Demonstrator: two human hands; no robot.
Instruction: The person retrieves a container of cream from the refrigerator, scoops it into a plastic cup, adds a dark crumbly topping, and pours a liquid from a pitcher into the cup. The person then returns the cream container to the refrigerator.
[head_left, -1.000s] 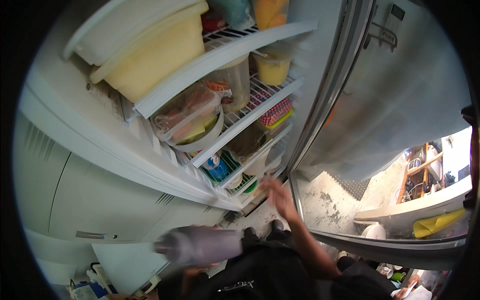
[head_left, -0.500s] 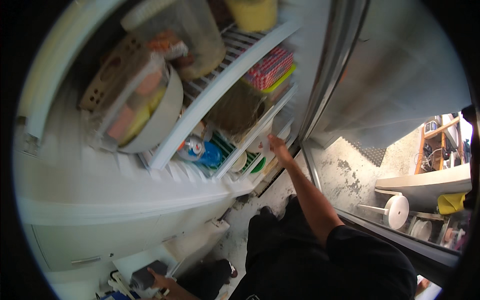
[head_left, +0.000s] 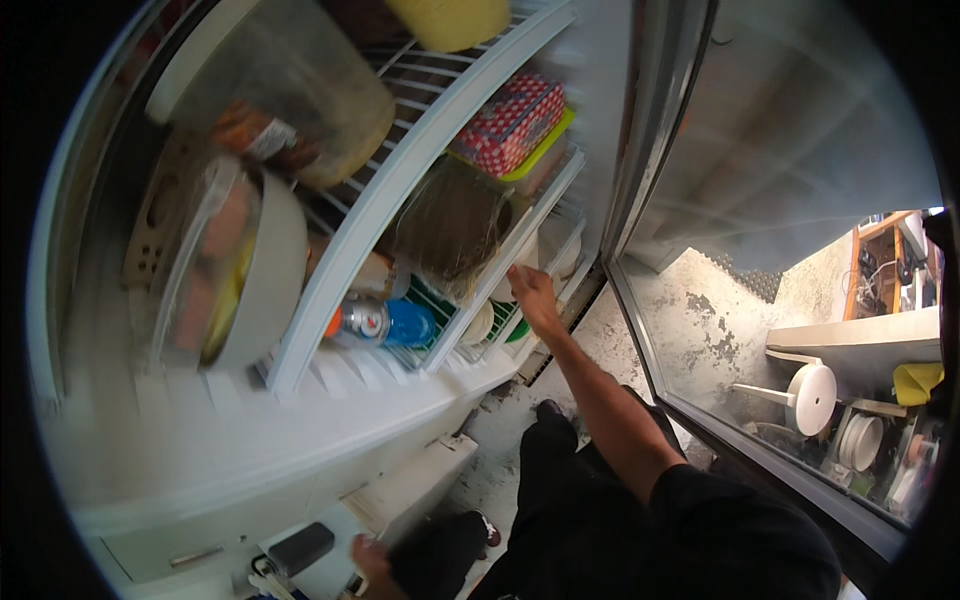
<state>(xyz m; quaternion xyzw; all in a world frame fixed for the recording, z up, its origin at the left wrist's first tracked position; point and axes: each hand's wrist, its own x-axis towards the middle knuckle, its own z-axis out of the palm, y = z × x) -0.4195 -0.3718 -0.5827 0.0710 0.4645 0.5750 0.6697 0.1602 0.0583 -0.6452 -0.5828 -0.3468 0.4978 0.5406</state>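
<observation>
My right arm reaches forward into the low part of an open fridge. My right hand (head_left: 535, 297) is at the front of the lower wire shelf, with its fingers curled closed beside a pale container (head_left: 502, 287). What they grip is largely hidden. Just above lies a dark item wrapped in clear film (head_left: 452, 222). To the left of the hand, a clear bottle with a blue label (head_left: 392, 322) rests on its side. A box with a red checked cover (head_left: 513, 122) sits on a lime-green-rimmed tub (head_left: 553, 150). My left hand does not show.
A grey bowl (head_left: 275, 275) with a wrapped food tray (head_left: 207, 270) stands on the left. The glass door (head_left: 770, 140) hangs open at right. At lower left are another person's blurred hand (head_left: 372, 562), dark trouser leg (head_left: 435, 560) and a dark grey box (head_left: 302, 547).
My view has shifted closer to the shelves. My right hand stays low by the wire shelf, now less over the pale container. The other person's hand has come off the dark grey box.
</observation>
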